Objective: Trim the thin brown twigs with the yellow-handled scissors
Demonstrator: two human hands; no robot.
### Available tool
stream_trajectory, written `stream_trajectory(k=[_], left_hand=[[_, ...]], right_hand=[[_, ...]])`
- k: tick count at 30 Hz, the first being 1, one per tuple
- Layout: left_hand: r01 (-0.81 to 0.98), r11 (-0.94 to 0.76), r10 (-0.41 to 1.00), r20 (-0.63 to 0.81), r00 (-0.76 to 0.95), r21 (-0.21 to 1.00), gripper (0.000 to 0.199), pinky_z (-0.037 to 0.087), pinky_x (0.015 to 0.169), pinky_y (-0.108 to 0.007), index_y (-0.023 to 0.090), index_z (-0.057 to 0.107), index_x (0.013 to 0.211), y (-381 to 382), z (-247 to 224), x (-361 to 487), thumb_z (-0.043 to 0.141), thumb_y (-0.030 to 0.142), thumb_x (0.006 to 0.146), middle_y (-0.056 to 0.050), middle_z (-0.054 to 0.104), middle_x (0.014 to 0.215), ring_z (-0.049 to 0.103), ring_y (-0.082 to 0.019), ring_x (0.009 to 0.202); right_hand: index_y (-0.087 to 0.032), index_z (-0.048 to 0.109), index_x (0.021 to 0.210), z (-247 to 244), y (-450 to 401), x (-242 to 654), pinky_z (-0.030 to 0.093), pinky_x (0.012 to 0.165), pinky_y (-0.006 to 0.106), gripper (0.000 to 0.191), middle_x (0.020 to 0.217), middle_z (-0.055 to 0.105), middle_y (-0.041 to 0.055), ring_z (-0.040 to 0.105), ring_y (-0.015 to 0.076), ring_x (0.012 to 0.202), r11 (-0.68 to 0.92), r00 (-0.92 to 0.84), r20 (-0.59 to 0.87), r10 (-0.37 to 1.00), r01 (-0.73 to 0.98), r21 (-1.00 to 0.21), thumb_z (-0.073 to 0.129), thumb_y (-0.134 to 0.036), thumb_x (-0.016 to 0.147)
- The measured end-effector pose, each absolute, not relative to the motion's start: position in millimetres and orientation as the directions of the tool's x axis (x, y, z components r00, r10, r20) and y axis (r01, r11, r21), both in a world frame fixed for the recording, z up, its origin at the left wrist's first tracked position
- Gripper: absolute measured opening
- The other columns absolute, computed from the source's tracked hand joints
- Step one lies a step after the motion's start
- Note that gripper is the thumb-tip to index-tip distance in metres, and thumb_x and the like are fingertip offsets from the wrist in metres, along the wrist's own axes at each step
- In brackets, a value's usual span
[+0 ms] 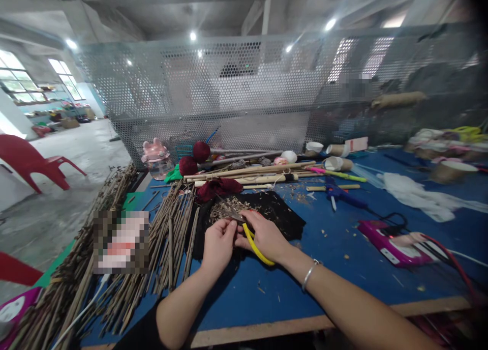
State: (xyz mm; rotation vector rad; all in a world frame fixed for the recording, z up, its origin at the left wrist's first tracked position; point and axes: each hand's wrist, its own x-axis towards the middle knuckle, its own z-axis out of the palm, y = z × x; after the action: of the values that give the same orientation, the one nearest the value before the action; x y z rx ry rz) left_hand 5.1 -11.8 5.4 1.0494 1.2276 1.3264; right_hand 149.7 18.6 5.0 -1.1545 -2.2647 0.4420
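Yellow-handled scissors [247, 233] sit over the near edge of the black cloth [284, 212], blades aimed away and leftward above a scatter of clippings [217, 213]. Right hand [265, 235] is wrapped on the scissors, thumb toward the left hand [218, 240], which has its fingertips drawn together in a pinch right beside the pivot; the hands are close together, and whatever lies between those left fingertips is hidden, so can't tell what it is. To do this snipping well, I'd say: left fingertips clear of the blade line, piece set deep near the pivot for more bite, wrists low, and the work kept over the black cloth so bits land there and not on the blue tabletop [297, 299]. Just left of the cloth, a fanned pile of thin sticks [171, 233], loose, within easy reach of the left hand; past it a bundle of rough branches [76, 253] along the table's left side. Just beyond the clippings, dark red fabric [219, 188], then pale rods lying crosswise [249, 180] and two maroon balls [188, 166]. Right side: blue glue gun [346, 195], magenta device [396, 245] with cables, white plastic bag [415, 195]. Perforated metal screen [244, 90] behind everything.
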Motion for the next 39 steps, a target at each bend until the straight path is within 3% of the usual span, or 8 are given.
stream_trajectory(k=[9,16,31,34,39], left_hand=[[-0.173,0.018,0.994,-0.037,-0.105,0.985,0.027,0.046,0.051,-0.020,0.013,0.060,0.076,-10.4,2.1,6.3,0.060,0.040,0.072,-0.004,0.066,0.070,0.060,-0.012,0.057],[-0.159,0.053,0.989,-0.074,-0.125,0.986,0.031,0.040,0.043,-0.016,0.013,0.060,0.083,-11.0,3.0,6.4,0.061,0.041,0.072,-0.002,0.065,0.066,0.052,-0.007,0.045],[-0.106,0.076,0.984,-0.092,-0.152,0.991,0.028,0.041,0.043,-0.017,0.012,0.060,0.080,-10.7,6.8,5.9,0.061,0.039,0.072,-0.003,0.065,0.064,0.054,-0.008,0.047],[-0.134,0.070,0.983,-0.092,-0.160,0.989,0.027,0.043,0.046,-0.018,0.012,0.060,0.079,-10.5,7.5,5.3,0.063,0.038,0.071,-0.003,0.065,0.064,0.056,-0.009,0.050],[-0.138,0.025,0.984,-0.049,-0.173,0.990,0.022,0.045,0.050,-0.018,0.013,0.058,0.071,-10.9,8.9,4.2,0.064,0.034,0.070,-0.002,0.063,0.061,0.058,-0.010,0.052]], right_hand=[[-0.019,0.051,0.108,10.2,16.0,148.3,0.044,0.072,0.028,0.046,0.094,0.063,0.0077,0.059,0.0202,0.084,0.553,-0.484,0.296,0.823,0.569,-0.608,0.063,-0.045,0.073],[-0.018,0.052,0.107,9.1,18.1,150.2,0.040,0.061,0.023,0.043,0.085,0.063,0.0060,0.056,0.0163,0.068,0.530,-0.478,0.261,0.839,0.607,-0.592,0.060,-0.046,0.075],[-0.018,0.054,0.106,10.1,19.7,151.8,0.035,0.053,0.022,0.040,0.071,0.062,0.0038,0.053,0.0152,0.058,0.490,-0.476,0.196,0.858,0.640,-0.592,0.054,-0.047,0.079],[-0.017,0.053,0.107,13.1,18.0,151.5,0.038,0.056,0.024,0.044,0.078,0.063,0.0051,0.056,0.0168,0.063,0.502,-0.474,0.211,0.855,0.653,-0.567,0.058,-0.047,0.075],[-0.018,0.047,0.116,14.0,16.1,151.5,0.043,0.073,0.030,0.058,0.106,0.060,0.0104,0.059,0.0210,0.088,0.553,-0.496,0.261,0.828,0.648,-0.524,0.066,-0.044,0.068]])
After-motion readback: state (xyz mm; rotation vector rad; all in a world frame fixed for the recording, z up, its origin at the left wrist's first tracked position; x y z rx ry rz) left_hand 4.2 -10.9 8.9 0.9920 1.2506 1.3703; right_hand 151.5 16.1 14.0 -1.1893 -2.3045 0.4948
